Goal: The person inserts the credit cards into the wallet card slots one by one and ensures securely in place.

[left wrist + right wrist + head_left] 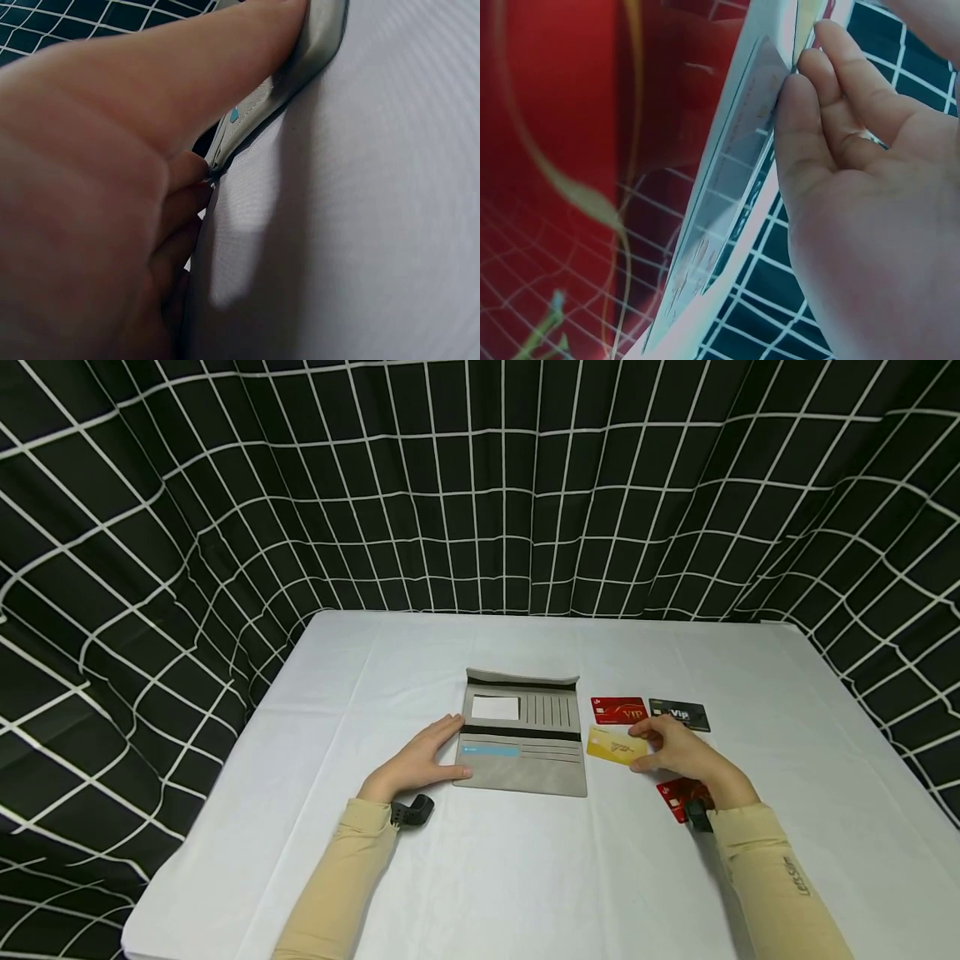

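Note:
A grey wallet (525, 780) lies unfolded on the table, with a white card (495, 707) in its upper half and a blue strip (489, 751) in a lower slot. My left hand (417, 757) rests along the wallet's left side, thumb on the lower left edge and fingers stretched out. To the wallet's right, my right hand (686, 755) pinches the right end of a yellow card (611, 746) between thumb and fingers. Under the right wrist lies a red card (672, 795), partly covered; it fills the left of the right wrist view.
Beyond the yellow card lie a red VIP card (615, 707) and a black Vip card (693, 716), the latter partly behind the right hand. A white cloth covers the table (525, 877). Black curtains (495, 485) with white grid lines surround the back and sides.

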{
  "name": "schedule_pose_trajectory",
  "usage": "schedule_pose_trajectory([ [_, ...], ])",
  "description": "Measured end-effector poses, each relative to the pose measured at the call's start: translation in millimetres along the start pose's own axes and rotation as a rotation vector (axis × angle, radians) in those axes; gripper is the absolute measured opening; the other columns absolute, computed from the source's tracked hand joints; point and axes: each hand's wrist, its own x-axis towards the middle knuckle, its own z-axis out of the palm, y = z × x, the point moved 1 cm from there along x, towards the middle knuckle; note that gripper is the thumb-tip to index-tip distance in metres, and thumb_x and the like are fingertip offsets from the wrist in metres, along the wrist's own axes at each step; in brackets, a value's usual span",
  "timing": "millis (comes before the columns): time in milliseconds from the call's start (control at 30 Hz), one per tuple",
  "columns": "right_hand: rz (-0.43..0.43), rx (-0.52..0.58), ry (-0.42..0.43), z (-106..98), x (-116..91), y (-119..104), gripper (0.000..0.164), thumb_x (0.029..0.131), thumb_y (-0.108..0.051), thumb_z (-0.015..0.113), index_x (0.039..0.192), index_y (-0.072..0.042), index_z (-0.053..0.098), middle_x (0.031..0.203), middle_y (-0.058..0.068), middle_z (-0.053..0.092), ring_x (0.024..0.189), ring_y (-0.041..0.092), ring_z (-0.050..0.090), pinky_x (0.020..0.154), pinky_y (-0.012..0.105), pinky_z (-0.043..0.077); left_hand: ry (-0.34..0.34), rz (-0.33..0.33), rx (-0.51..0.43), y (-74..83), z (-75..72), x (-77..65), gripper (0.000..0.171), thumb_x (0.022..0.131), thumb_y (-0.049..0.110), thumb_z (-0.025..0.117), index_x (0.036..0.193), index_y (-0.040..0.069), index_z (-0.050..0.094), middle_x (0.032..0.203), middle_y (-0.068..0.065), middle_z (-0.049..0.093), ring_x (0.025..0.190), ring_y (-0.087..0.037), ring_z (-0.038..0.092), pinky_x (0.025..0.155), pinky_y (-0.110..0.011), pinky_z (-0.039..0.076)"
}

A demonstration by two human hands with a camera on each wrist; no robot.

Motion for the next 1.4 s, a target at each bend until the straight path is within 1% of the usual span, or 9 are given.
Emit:
schedule_pose_trajectory([
  [133, -0.001, -0.022, 0.002, -0.4, 1.8, -1.0, 0.055, 0.069, -0.016, 0.082, 0.113, 0.005, 0.058, 0.106, 0.018, 0.051, 0.095, 0.032, 0.047, 0.084, 0.048, 0.04, 0.004, 0.0, -0.003, -0.6, 0.3, -0.1, 0.092, 0.079, 0.053, 0.067, 0.148, 0.01, 0.024, 0.152, -0.008, 0.018, 0.138, -0.02, 0.013, 0.109, -0.041, 0.016],
  [267, 0.0, -0.03, -0.008, -0.3, 3.3, -1.2, 0.053, 0.069, -0.015, 0.082, 0.111, 0.006, 0.058, 0.103, 0.017, 0.05, 0.091, 0.03, 0.045, 0.08, 0.044, 0.041, 0.0, -0.004, 0.0, -2.2, 1.3, -0.1, 0.093, 0.078, 0.054, 0.066, 0.148, 0.011, 0.023, 0.152, -0.008, 0.018, 0.138, -0.02, 0.013, 0.109, -0.041, 0.016],
  [867, -0.018, -0.03, -0.012, 0.8, 3.4, -2.6, 0.055, 0.067, -0.014, 0.083, 0.11, 0.008, 0.055, 0.095, 0.015, 0.049, 0.086, 0.028, 0.044, 0.074, 0.039, 0.04, 0.008, 0.018, -0.001, -3.4, 2.2, 0.2, 0.092, 0.079, 0.053, 0.066, 0.148, 0.01, 0.024, 0.152, -0.008, 0.019, 0.138, -0.021, 0.014, 0.109, -0.042, 0.017],
  [1033, -0.019, -0.035, 0.002, 1.0, 4.4, -1.9, 0.057, 0.066, -0.013, 0.084, 0.11, 0.008, 0.055, 0.093, 0.013, 0.049, 0.085, 0.027, 0.043, 0.071, 0.037, 0.039, 0.008, 0.014, 0.004, -3.9, 2.3, 0.6, 0.092, 0.079, 0.053, 0.066, 0.148, 0.01, 0.024, 0.152, -0.008, 0.019, 0.138, -0.021, 0.014, 0.109, -0.042, 0.016],
  [1233, -0.003, -0.056, 0.016, 0.9, 4.0, -1.5, 0.054, 0.067, -0.013, 0.084, 0.109, 0.006, 0.057, 0.092, 0.012, 0.049, 0.084, 0.026, 0.043, 0.07, 0.036, 0.039, -0.005, -0.001, 0.008, -2.1, 1.7, 0.6, 0.092, 0.079, 0.054, 0.066, 0.148, 0.011, 0.024, 0.152, -0.006, 0.018, 0.138, -0.02, 0.013, 0.109, -0.042, 0.016],
  [1400, -0.025, -0.071, 0.037, -0.1, 3.4, -3.1, 0.052, 0.066, -0.013, 0.084, 0.107, 0.006, 0.058, 0.089, 0.01, 0.049, 0.083, 0.026, 0.042, 0.068, 0.035, 0.038, -0.004, -0.004, 0.009, -2.0, 1.4, 0.8, 0.092, 0.079, 0.053, 0.066, 0.148, 0.011, 0.023, 0.152, -0.007, 0.018, 0.138, -0.02, 0.013, 0.109, -0.042, 0.016],
])
